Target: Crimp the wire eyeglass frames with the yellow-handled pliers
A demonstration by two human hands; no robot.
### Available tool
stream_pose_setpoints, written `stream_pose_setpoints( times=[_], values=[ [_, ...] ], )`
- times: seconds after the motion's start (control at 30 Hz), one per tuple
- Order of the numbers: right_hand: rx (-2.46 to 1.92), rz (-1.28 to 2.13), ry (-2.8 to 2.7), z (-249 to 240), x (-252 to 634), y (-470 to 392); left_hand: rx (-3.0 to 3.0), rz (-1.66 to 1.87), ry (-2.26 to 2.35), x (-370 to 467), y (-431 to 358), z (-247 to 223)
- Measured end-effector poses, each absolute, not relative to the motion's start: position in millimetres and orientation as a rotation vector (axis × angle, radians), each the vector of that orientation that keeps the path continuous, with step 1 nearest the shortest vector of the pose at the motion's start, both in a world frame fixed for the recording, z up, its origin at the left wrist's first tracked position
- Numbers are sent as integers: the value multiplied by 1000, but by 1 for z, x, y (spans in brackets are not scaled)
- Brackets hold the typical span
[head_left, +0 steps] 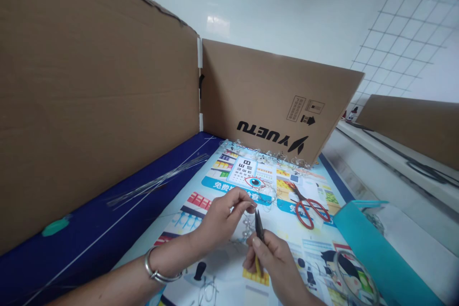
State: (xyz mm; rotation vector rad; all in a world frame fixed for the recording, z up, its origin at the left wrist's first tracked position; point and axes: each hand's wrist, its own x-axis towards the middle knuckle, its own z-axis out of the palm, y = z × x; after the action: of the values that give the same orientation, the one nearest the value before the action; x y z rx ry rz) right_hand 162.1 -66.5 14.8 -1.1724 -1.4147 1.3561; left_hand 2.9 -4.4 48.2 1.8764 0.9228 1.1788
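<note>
My left hand (229, 214) pinches a thin wire between thumb and fingertips. Just below its fingers are small clear beads (246, 227); whether they hang from that wire or lie on the sheet I cannot tell. My right hand (275, 259) is closed around pliers with yellow handles (258, 229), their dark jaws pointing up beside my left fingertips. Whether the jaws grip the wire is too small to make out. Red-handled scissors (309, 208) lie on the printed sheet (287, 229), to the right of my hands.
Cardboard panels (229, 91) wall the left and back. Tangled beaded wire pieces (265, 155) line the back panel's foot. Straight wires (161, 177) lie on the blue surface at left. A teal box (373, 253) and a clear round container (355, 275) stand at right.
</note>
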Motion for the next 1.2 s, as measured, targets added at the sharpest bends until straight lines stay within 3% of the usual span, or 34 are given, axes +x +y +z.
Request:
stream_pose_setpoints(
  times=[1.2],
  values=[
    [-1320,1289,-1465,11,163,-66,2366,1234,939,0,0,37]
  ],
)
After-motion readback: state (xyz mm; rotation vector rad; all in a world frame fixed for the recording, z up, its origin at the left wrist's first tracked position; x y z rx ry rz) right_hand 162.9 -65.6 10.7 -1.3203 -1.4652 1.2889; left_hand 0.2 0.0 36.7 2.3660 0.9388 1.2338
